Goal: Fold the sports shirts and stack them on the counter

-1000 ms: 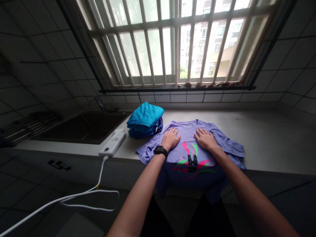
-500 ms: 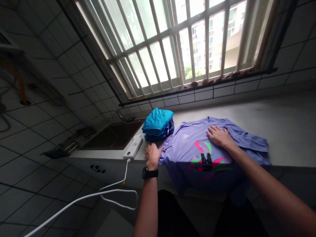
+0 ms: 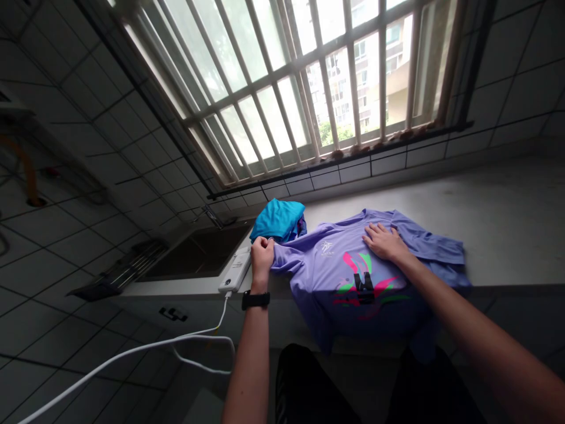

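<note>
A purple T-shirt (image 3: 318, 282) with a pink, green and black print lies face up on the counter, its lower part hanging over the front edge. My left hand (image 3: 262, 254), with a black watch on its wrist, is closed on the end of the left-side sleeve and holds it lifted and stretched outward. Flat on the shirt's chest rests my right hand (image 3: 385, 241), fingers spread. Just behind my left hand sits a stack of folded clothes (image 3: 280, 217), bright blue on top with darker cloth below.
A white power strip (image 3: 236, 271) lies left of my left hand, its white cable (image 3: 132, 353) looping down in front. Further left is a dark sink (image 3: 194, 250) with a tap (image 3: 214, 217). A barred window (image 3: 291, 88) rises behind the counter (image 3: 507, 235).
My left hand has closed on the sleeve and pulled it up and to the left. My right hand stays flat on the shirt. The whole view has shifted slightly.
</note>
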`<state>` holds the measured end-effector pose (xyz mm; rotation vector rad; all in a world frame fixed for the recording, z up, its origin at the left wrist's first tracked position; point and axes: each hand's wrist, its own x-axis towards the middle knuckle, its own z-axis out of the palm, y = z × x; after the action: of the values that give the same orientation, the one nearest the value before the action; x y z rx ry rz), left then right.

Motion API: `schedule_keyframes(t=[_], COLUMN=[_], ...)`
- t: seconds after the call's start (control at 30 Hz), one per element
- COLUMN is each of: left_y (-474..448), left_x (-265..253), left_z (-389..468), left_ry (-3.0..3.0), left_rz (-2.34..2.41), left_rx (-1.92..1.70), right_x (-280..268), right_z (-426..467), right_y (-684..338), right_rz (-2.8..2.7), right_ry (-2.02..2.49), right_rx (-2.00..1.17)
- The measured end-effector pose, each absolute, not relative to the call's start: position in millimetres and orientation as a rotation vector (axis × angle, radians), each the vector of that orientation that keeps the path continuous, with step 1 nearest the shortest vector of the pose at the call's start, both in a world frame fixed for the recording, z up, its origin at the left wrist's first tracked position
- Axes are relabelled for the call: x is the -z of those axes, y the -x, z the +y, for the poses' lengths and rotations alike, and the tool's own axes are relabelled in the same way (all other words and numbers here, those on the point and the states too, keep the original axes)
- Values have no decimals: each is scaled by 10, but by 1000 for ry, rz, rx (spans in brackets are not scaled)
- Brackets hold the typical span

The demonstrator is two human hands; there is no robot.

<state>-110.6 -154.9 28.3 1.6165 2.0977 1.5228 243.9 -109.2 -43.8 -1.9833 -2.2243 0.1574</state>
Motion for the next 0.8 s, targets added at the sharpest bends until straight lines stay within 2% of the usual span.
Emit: schedule_keyframes(t=[0.13,0.3,0.4,0.7,0.8], left_y=[913,666,572,367,376], left_x=[-499,-647,-648,-531,-449], left_z=[-1395,-1488,-1588,-1445,-1430], left_ry=[-1522,-1760,-1901,-1897,-2043], left_rz=[2054,1592,1561,1365,1403], left_rx=[-1364,-1075,-935,-900,-747], right_x=[426,414,412,418,411], right_z=[-1092,-1094,-1098,-1111,-1110], right_y=[-2435,-2433,-2434,-2436,-2435], right_rz=[-2222,-2225,-2239,-2233,-2236], right_ry=[1987,1995,1982,1965,1971], right_rx=[-171,-177,-172,-131,-136])
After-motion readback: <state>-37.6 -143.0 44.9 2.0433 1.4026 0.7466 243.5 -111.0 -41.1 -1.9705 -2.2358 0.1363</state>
